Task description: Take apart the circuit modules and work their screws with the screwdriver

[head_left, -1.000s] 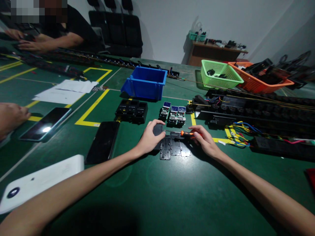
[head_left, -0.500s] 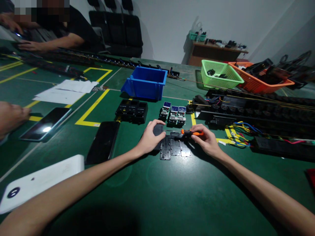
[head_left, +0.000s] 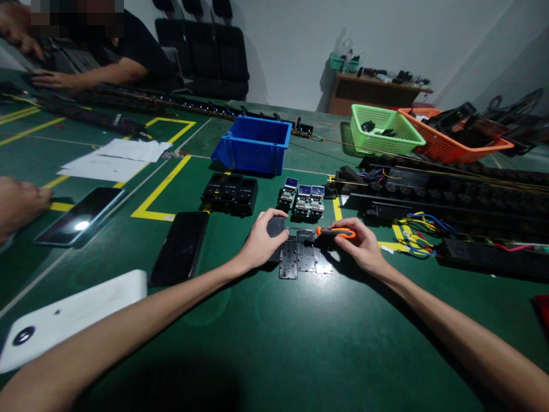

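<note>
My left hand [head_left: 263,237] is closed around a small black plastic case [head_left: 275,227], thumb on its near side. My right hand [head_left: 360,243] grips an orange-and-black screwdriver [head_left: 338,232] that lies level, its thin shaft pointing left to the case's side. Whether the tip sits in a screw is too small to tell. Just below the shaft, several flat black plastic covers [head_left: 306,260] lie side by side on the green table. Behind them stand small circuit boards with blue displays [head_left: 304,197]. Black plastic housings [head_left: 229,193] rest to the left of the boards.
A blue bin [head_left: 255,146] stands beyond the housings. Phones, one a black phone [head_left: 180,246], and a white device [head_left: 72,320] lie left. Wired black assemblies [head_left: 429,189], a green basket [head_left: 384,130] and an orange basket [head_left: 454,140] occupy the right. Another person's hand [head_left: 23,206] rests at left.
The fingers of my right hand have shifted on the screwdriver, and more of its orange handle shows. My left hand and the case have stayed put.
</note>
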Demonstrator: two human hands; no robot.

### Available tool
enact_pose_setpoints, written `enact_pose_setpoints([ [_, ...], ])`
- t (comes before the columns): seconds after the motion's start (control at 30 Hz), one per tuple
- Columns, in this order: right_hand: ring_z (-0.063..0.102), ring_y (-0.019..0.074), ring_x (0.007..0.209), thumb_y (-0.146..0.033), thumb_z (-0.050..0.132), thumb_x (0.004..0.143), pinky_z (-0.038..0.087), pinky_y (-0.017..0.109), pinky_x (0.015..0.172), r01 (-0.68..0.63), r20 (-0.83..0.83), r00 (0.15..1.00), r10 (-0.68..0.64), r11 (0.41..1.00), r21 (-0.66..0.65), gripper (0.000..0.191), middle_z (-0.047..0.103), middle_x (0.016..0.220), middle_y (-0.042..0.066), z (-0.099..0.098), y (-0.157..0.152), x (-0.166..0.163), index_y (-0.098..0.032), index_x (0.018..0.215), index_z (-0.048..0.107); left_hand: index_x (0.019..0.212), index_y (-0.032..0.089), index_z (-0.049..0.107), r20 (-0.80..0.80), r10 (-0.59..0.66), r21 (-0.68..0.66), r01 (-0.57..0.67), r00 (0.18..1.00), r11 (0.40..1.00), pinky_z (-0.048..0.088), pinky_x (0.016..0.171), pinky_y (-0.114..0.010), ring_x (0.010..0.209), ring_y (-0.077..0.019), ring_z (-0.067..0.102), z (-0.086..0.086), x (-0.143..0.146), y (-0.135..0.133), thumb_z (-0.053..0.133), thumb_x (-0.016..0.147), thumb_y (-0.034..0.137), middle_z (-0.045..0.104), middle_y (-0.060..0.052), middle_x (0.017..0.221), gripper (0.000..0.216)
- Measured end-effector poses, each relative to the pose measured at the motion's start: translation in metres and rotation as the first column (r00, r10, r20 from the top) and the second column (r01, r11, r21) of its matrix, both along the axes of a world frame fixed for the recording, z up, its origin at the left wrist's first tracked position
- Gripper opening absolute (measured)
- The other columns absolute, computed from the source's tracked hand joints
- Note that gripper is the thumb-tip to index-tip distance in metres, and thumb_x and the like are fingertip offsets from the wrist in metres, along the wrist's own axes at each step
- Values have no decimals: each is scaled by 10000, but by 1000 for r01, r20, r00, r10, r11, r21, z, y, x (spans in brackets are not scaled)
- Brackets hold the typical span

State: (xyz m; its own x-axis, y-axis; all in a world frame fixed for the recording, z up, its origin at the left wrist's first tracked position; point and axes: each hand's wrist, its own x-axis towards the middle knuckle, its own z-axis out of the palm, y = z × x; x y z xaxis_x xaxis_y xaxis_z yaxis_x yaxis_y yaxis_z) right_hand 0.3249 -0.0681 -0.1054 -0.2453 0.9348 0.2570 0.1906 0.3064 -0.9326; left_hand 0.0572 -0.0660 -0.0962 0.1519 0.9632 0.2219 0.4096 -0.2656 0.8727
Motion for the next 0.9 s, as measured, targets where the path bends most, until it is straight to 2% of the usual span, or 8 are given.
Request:
enact_pose_setpoints([
  [0.1, 663, 203, 922, -353, 737, 773, 531, 378, 851, 8, -84, 996, -15, 997, -78, 328, 682, 1045, 67, -1, 2, 0, -219, 1028, 581, 1069, 202, 573, 3, 1, 2, -1, 1000, 1000, 429, 929, -351, 982, -190, 556, -1, 0, 0, 585, 792, 208, 579, -36, 1044, 278],
  [0.23, 640, 162, 661, -408, 675, 819, 536, 328, 664, 31, -50, 998, -39, 988, -151, 328, 680, 760, 22, -1, 2, -1, -199, 1057, 588, 1066, 203, 575, 1, 5, 4, -5, 1000, 1000, 431, 929, -353, 980, -192, 557, -1, 0, 0, 586, 791, 207, 582, -36, 1043, 275],
  [0.4, 505, 113, 482, -469, 558, 886, 393, 244, 462, 20, -18, 1000, -24, 981, -192, 298, 595, 596, -19, 0, 1, -4, -187, 973, 597, 1068, 199, 576, -7, 6, 6, -6, 1000, 1000, 432, 925, -350, 986, -192, 554, -1, 0, 0, 586, 788, 199, 582, -40, 1047, 280],
  [0.47, 442, 98, 450, -478, 540, 894, 338, 231, 439, 28, 12, 1000, -26, 982, -187, 307, 513, 533, -46, 0, 0, -4, -181, 942, 602, 1066, 197, 577, -10, 4, 8, -4, 1000, 1000, 432, 922, -347, 986, -191, 554, -1, 0, 1, 586, 788, 199, 581, -40, 1050, 278],
  [0.57, 445, 95, 495, -444, 564, 888, 351, 230, 479, 40, 63, 997, -33, 993, -113, 281, 490, 576, -47, -1, 0, -2, -182, 972, 620, 1069, 196, 576, -10, 3, 10, -3, 1000, 1000, 431, 922, -345, 985, -188, 554, -2, 0, 1, 584, 791, 204, 579, -40, 1056, 277],
  [0.73, 548, 129, 631, -378, 644, 842, 443, 260, 554, 62, 94, 994, -61, 998, -8, 267, 623, 849, 25, -4, 2, 1, -210, 1049, 637, 1072, 201, 574, -7, 1, 11, 0, 1000, 1000, 431, 924, -350, 986, -191, 555, -2, 0, 1, 584, 792, 203, 581, -39, 1049, 280],
  [0.9, 600, 191, 905, -288, 680, 816, 500, 343, 787, 43, 48, 998, -52, 984, 172, 131, 617, 946, 51, -5, 4, 2, -229, 933, 672, 1069, 203, 575, -5, -2, 14, 2, 1000, 1000, 430, 926, -348, 985, -190, 558, -1, 0, 1, 584, 791, 207, 582, -36, 1049, 278],
])
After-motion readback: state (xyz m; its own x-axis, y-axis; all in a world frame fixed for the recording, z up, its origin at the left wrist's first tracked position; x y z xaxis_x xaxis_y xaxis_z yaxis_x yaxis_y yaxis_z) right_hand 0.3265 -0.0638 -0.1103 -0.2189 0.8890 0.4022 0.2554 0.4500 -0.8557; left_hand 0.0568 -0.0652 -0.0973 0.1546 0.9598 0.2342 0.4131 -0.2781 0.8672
